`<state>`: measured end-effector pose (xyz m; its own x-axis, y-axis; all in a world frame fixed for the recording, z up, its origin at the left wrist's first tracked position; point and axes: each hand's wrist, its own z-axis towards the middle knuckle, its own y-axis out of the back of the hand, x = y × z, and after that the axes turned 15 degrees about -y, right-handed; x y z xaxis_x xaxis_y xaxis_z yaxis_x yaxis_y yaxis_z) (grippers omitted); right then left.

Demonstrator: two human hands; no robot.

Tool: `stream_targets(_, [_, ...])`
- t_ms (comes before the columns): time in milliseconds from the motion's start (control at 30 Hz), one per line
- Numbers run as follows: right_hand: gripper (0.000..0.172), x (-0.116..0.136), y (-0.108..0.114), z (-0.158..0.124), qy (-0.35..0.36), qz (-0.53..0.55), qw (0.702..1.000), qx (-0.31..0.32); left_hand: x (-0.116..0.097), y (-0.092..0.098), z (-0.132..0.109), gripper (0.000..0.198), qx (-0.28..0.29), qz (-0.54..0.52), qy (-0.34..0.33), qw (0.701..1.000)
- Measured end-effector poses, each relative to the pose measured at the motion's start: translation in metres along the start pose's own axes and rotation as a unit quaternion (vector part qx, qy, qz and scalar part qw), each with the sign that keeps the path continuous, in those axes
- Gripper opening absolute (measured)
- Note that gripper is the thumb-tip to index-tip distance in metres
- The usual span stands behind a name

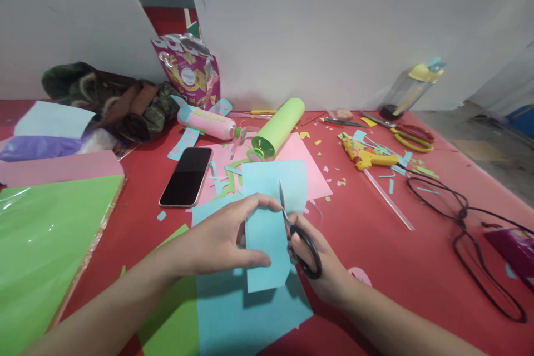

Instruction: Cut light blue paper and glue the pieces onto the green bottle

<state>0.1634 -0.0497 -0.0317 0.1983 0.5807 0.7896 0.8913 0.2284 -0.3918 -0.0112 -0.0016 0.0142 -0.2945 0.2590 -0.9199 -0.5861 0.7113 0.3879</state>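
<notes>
My left hand [236,232] grips a piece of light blue paper [267,256], thumb on its front face and the other fingers along its upper part and behind it. In my right hand [321,261] is a pair of black-handled scissors [306,253]. Their blades point away from me and lie at the paper's right side, near my left fingertips. Below the held piece, a larger light blue sheet [233,322] rests over a green sheet [175,317]. Just beyond my hands lie pink paper [315,169] and a green-wrapped bottle [279,128].
A phone [186,177] and a pink-wrapped bottle [208,123] lie left of centre. On the right are a yellow glue gun [367,156] with its black cable [463,217], yellow-handled scissors [411,142] and a clear bottle [411,89]. Packaged green paper [50,239] covers the left edge.
</notes>
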Motion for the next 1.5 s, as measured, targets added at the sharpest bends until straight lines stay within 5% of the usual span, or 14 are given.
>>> stream_targets(1500, [0.043,0.0080,-0.0040,-0.0014,0.000,-0.051,0.998,-0.041,-0.0021,-0.0042,0.0015,0.057,0.003,-0.031,0.009,0.999])
